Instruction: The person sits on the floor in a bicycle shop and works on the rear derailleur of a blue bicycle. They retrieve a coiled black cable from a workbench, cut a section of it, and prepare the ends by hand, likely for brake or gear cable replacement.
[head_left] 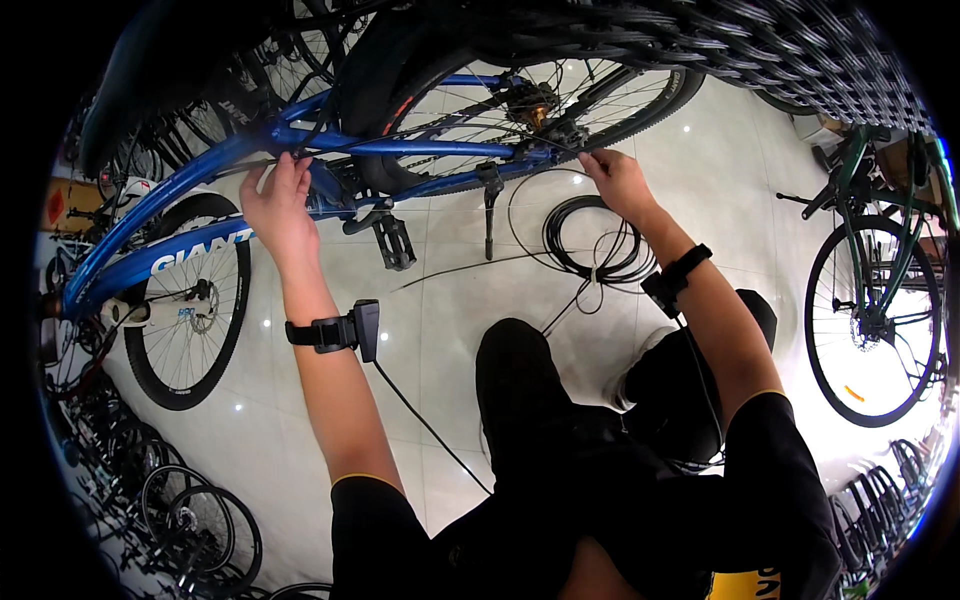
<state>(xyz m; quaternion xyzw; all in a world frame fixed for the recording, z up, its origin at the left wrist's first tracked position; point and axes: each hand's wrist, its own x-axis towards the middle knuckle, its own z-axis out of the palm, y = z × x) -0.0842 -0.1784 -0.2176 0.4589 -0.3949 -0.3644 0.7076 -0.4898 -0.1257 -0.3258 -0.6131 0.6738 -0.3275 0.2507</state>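
A blue bicycle (200, 240) lies across the upper left, its frame tubes running toward the rear wheel (440, 110). My left hand (280, 205) is closed at the frame tubes near the seat tube, fingertips pinched on a thin black cable. Near the rear hub, my right hand (620, 185) pinches a black cable too, at the end of the frame. Whether both hands hold one length, I cannot tell. Below my right hand, a coil of black cable (555, 235) rests on the floor, one loop rising toward my fingers. The crank pedal (393, 240) and kickstand (489, 205) hang between my hands.
A black woven basket (760, 60) juts in at the top right. A dark green bicycle (870, 290) stands at the right. Several wheels and bikes (200, 520) crowd the lower left. Pale tiled floor (440, 350) lies under my bent knees (515, 370). Wires trail from my wrist straps (330, 333).
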